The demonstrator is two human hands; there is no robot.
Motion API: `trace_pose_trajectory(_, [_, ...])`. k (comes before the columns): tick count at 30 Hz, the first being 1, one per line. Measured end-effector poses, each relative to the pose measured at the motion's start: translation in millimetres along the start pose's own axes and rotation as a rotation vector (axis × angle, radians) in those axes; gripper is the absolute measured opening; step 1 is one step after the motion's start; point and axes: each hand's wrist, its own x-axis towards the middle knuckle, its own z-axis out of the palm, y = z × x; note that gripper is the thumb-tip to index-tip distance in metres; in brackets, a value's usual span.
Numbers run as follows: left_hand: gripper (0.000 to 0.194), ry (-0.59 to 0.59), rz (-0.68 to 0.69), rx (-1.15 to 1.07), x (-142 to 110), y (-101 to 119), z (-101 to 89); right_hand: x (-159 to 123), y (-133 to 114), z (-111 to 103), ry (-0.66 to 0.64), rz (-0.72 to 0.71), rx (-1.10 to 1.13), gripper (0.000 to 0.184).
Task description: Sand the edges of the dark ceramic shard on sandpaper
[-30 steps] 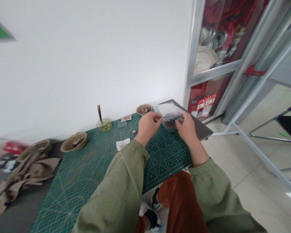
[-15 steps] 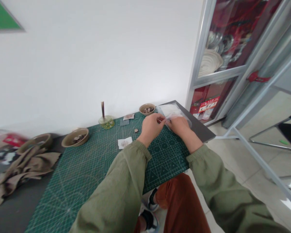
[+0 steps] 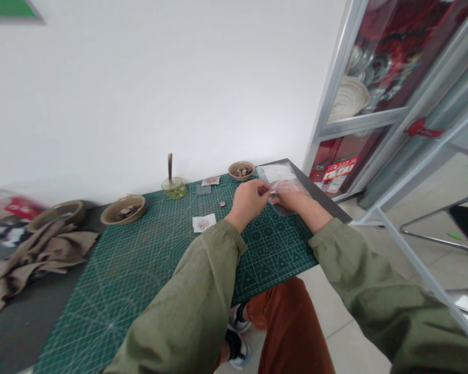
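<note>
- Big picture: a glass-door cabinet (image 3: pixel 354 67) is standing past the 1 o'clock corner of the table, with red stuff and stacked plates showing inside.
- A green cutting mat (image 3: pixel 140 296) is covering most of the table, and I'm using its middle as the clock center.
- A crumpled tan cloth (image 3: pixel 31 259) is lying off at 9 o'clock, beside the mat.
- The clear plastic bag (image 3: pixel 276 174) is sitting at about 1 o'clock, at the mat's far corner, with something white inside. Looks light, soft and slippery, so I'd take it by the edge, not the slick middle.
- The left hand (image 3: pixel 247 201) is working at the bag's near side, and the right hand (image 3: pixel 292 196) is lying across it.
- One bowl (image 3: pixel 242 170) with small dark pieces is sitting just past the bag, and another bowl (image 3: pixel 122 210) is sitting at about 10 o'clock.
- A small glass jar (image 3: pixel 174 188) is standing at 11 o'clock, with a thin stick poking up out of it.
- The left fingers (image 3: pixel 259 191) are curling in and seem to be pinching the bag, while the right fingers (image 3: pixel 284 188) are pressing together flat on top of it. Can't tell if they're actually gripping.
- A paper square (image 3: pixel 203 223) is lying open on the mat, near a tiny disc (image 3: pixel 222 203).
</note>
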Motion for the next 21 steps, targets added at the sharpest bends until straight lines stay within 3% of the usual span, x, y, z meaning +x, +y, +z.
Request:
trace_pose_trajectory(8, [0.006,0.006,0.008,-0.009,1,-3,-0.4,10,8,6,0.004,-0.081,-0.024,0.041])
trace_pose_trajectory(13, [0.005,0.039,0.008,0.004,4,-4,-1.5,7,9,3,0.15,-0.146,0.001,0.036])
trace_pose_trajectory(17, [0.006,0.098,-0.008,0.029,4,-4,-4.3,-34,2,2,0.364,-0.27,0.03,0.012])
trace_pose_trajectory(21, [0.006,0.123,0.002,0.042,1,-5,-5.0,-96,3,16,0.612,-0.456,0.08,0.018])
